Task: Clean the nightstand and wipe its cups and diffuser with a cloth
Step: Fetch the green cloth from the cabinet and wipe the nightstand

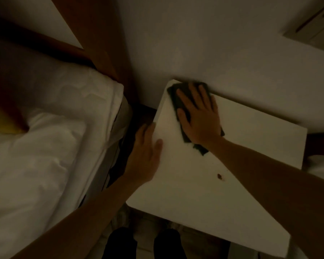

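Right hand [200, 116] presses flat, grip open, on the dark cloth [178, 94]; left hand [146, 154], grip open, steadies the nightstand [204, 193].

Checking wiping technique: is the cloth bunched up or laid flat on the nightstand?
Flat. The dark cloth lies spread under the right hand, whose straight fingers press it onto the nightstand.

Two bare forearms with no sleeves showing, left hand [146, 156] and right hand [200, 116] without rings or watch, legs [120, 243] were clad in dark trousers
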